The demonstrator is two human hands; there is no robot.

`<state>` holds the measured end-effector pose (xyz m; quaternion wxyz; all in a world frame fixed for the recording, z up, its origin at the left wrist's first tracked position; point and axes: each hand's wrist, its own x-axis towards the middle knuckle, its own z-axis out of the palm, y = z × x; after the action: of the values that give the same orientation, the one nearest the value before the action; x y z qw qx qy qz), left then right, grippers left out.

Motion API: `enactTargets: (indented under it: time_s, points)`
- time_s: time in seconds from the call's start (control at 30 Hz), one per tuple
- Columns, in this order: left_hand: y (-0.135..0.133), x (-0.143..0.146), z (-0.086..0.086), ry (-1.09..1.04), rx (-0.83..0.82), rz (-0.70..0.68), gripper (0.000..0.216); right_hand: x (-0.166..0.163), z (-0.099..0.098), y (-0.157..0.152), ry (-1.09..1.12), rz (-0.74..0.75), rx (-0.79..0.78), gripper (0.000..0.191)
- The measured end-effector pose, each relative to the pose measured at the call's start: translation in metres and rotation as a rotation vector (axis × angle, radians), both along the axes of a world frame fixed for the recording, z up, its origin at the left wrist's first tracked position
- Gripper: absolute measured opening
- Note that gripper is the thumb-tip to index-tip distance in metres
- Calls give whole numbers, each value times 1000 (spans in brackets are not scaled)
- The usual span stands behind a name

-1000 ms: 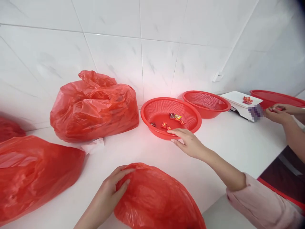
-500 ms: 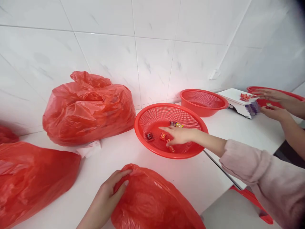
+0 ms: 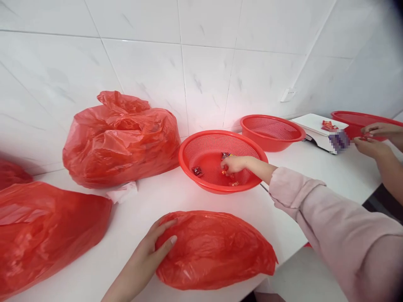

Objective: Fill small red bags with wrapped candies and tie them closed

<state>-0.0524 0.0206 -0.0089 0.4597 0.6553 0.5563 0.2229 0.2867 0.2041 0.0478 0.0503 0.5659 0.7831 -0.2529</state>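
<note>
My left hand [image 3: 154, 251] grips the left end of a red plastic bag [image 3: 217, 251] lying on the table in front of me, its thumb and fingers on the thin film. What the bag holds cannot be seen. Beyond it stands a red perforated plastic basket [image 3: 223, 188] with a few wrapped candies in it. My right hand [image 3: 234, 164] reaches into this basket, fingers curled down and pinched at a small orange-red wrapped candy [image 3: 223, 172]. A dark red candy [image 3: 197, 171] lies apart on the left side, and another dark one [image 3: 225, 155] sits behind my fingers.
Filled red bags stand at the back [image 3: 122, 147] and at the left [image 3: 50, 235], by a crumpled white tissue [image 3: 124, 192]. A second red basket [image 3: 270, 144] is near the wall. At far right, another person's hands [image 3: 373, 140] work beside a white scale [image 3: 317, 126] carrying candies.
My right hand has lowered in the basket, its spread fingers closing at a candy. The front bag's opening has flattened down under my left hand. The other person's hands have drawn together.
</note>
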Motion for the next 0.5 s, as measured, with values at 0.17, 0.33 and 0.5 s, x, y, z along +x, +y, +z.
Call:
enactTargets:
  time_s: [0.17, 0.33, 0.5]
  points:
    - [1, 0, 4, -79, -75, 37, 53, -8, 33, -29, 364, -6, 6, 19]
    - [2, 3, 5, -109, -82, 107, 60, -59, 39, -105, 818, 57, -190, 14]
    - [-3, 9, 1, -94, -71, 32, 75, -99, -8, -149, 662, 34, -50, 20]
